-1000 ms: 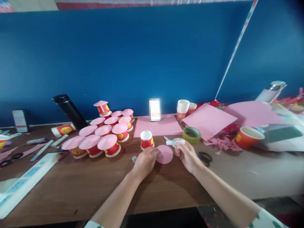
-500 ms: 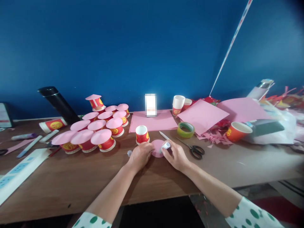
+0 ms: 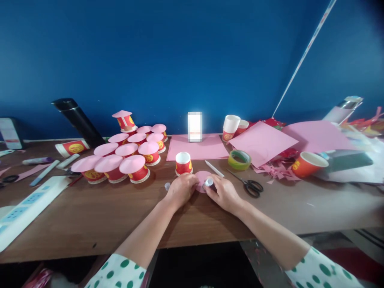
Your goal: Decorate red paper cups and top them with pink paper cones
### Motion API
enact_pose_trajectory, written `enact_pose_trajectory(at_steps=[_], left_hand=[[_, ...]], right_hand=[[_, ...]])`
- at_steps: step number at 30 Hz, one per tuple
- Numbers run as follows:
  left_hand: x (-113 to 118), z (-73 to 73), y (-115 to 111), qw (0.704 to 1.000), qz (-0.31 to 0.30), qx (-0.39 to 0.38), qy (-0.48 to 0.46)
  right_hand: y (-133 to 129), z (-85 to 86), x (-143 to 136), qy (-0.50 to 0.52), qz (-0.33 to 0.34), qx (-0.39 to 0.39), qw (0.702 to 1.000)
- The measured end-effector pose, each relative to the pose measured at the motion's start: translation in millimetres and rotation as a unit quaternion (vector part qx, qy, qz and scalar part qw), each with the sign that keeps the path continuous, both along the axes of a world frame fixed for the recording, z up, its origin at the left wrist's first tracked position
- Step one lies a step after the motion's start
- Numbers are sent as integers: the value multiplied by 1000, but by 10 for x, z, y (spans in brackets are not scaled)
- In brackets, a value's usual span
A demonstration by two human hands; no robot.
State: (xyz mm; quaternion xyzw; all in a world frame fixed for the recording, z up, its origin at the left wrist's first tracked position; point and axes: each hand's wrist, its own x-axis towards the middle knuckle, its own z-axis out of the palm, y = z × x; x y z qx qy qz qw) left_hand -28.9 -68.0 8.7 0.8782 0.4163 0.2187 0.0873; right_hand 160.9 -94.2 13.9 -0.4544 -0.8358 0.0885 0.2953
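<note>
A pink paper circle (image 3: 201, 187) lies on the table between my hands. My left hand (image 3: 182, 191) has its fingers closed on the circle's left edge. In my right hand (image 3: 223, 193) is a white glue stick (image 3: 209, 182), its lower end over the right part of the circle; whether it touches the paper is hard to see. Just behind my left hand stands a red-and-white paper cup (image 3: 183, 163). A small translucent cap (image 3: 167, 186) lies to the left of that hand.
Several red cups with pink paper tops (image 3: 132, 164) stand at left, near a power strip (image 3: 28, 208). Pink sheets (image 3: 198, 148) lie behind the cup. At right are a white pen (image 3: 214, 169), green tape (image 3: 239, 160), scissors (image 3: 253, 188) and an orange cup (image 3: 310, 164).
The whole view has shifted slightly, so things sit a little higher and further right. The glue stick has shifted slightly over the circle; both hands keep their hold.
</note>
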Motion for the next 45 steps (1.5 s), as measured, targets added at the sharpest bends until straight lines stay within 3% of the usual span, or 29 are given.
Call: enact_pose_trajectory(at_steps=[8, 13, 17, 20, 24, 30, 38, 45], left_hand=[[4, 19, -8, 1000, 2, -13, 20], [0, 29, -16, 999, 6, -16, 27], [1, 8, -5, 1000, 5, -7, 23], [2, -18, 9, 1000, 6, 2, 22], [5, -46, 22, 999, 3, 18, 37], [21, -48, 14, 999, 9, 29, 43], [17, -9, -4, 998, 14, 17, 53], [22, -2, -8, 999, 14, 16, 45]], right_hand=[[-11, 59, -68, -68, 39, 26, 997], [25, 40, -54, -49, 34, 10, 998], [58, 22, 12, 35, 24, -70, 997], [91, 14, 71, 171, 34, -148, 974], [126, 11, 107, 286, -11, -135, 949], [74, 23, 57, 142, -19, -83, 986], [57, -9, 17, 3, 16, -32, 999], [48, 6, 85, 61, -79, -9, 995]])
